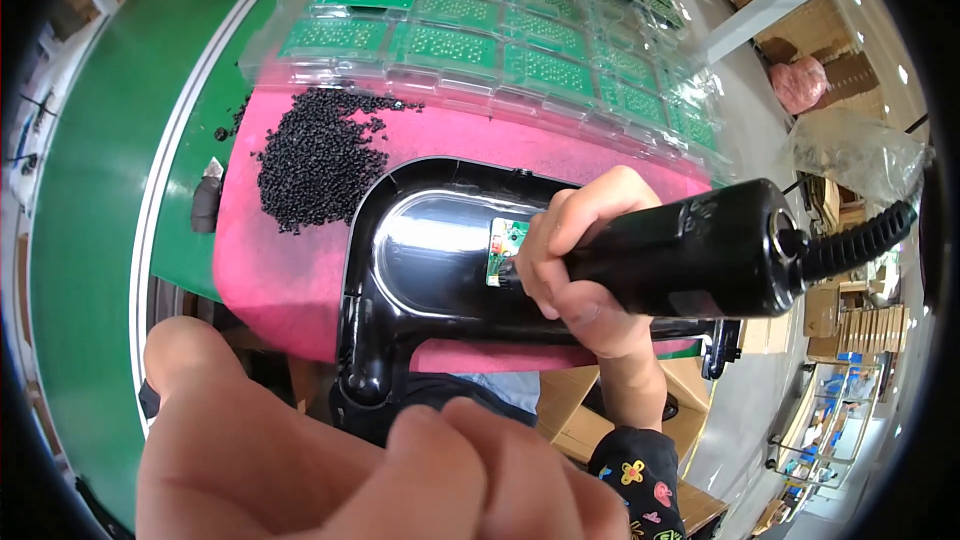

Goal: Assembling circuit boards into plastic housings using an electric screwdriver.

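My right hand (590, 260) is wrapped round a black electric screwdriver (690, 250), whose ribbed cable leaves its rear end on the right. The tool's tip end is hidden behind my fingers, over a small green circuit board (508, 245). That board lies in a glossy black plastic housing (430, 250) with a raised rim and a curved left end. Large and blurred at the lower edge, my left hand (380, 470) is raised above the housing's near side, its fingers curled together. Whatever they hold, if anything, cannot be made out.
A pink mat (290, 290) lies under the housing. On it is a heap of small black screws (315, 160). Clear trays of green circuit boards (445, 45) stand along the far side. A green surface (90, 190) extends left; cardboard boxes (575, 405) sit below the mat's near edge.
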`<action>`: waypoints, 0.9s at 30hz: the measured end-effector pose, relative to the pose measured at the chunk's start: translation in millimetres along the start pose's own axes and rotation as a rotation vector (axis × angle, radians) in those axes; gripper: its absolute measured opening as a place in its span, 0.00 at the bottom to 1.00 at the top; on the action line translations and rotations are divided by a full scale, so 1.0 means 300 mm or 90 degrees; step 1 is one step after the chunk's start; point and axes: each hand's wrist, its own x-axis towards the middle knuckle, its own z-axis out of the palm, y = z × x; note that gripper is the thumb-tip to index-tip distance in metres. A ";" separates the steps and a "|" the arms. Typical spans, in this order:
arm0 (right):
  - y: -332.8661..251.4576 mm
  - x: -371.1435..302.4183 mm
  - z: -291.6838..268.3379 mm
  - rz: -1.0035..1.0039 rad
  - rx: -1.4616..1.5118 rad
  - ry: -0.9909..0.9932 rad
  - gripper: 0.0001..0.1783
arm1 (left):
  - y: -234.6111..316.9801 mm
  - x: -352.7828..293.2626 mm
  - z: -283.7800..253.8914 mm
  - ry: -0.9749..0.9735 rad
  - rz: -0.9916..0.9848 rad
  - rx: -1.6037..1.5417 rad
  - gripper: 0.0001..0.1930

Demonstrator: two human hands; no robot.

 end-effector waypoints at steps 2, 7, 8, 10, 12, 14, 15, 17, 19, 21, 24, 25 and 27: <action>0.003 -0.007 -0.017 0.012 0.009 0.017 0.24 | -0.013 -0.026 0.012 0.016 0.008 -0.001 0.11; -0.023 -0.007 0.006 0.038 0.028 0.035 0.25 | -0.006 -0.071 -0.008 0.043 0.025 0.022 0.12; -0.018 -0.009 -0.001 0.036 0.026 0.036 0.25 | -0.003 -0.077 -0.008 0.051 0.033 0.025 0.12; -0.008 -0.015 -0.024 0.007 0.090 0.034 0.18 | 0.007 -0.087 -0.008 0.067 0.050 0.032 0.12; -0.004 -0.014 -0.055 0.007 0.084 0.044 0.18 | 0.021 -0.102 0.003 0.074 0.065 0.036 0.12; -0.029 -0.002 -0.031 0.048 0.108 0.157 0.21 | 0.052 -0.152 0.009 0.143 -0.147 -0.033 0.14; -0.043 0.007 -0.041 0.098 0.109 0.260 0.18 | 0.040 -0.181 -0.005 0.140 -0.146 -0.028 0.14; -0.049 0.016 -0.122 0.108 0.262 0.409 0.14 | -0.017 -0.232 -0.014 0.187 -0.075 -0.028 0.14; -0.048 0.006 -0.194 0.112 0.342 0.526 0.12 | -0.024 -0.262 -0.040 0.197 -0.081 -0.045 0.13; -0.042 -0.022 -0.248 0.066 0.347 0.522 0.10 | -0.008 -0.278 -0.068 0.202 -0.100 -0.043 0.13; -0.106 -0.084 -0.228 0.024 0.210 0.550 0.30 | 0.002 -0.272 -0.052 0.212 -0.104 -0.046 0.12; -0.151 -0.091 -0.198 -0.069 0.029 0.503 0.36 | 0.007 -0.253 -0.028 0.241 -0.103 -0.061 0.12; -0.286 -0.122 -0.174 -0.301 -0.284 0.344 0.39 | 0.016 -0.200 0.007 0.273 -0.080 -0.095 0.11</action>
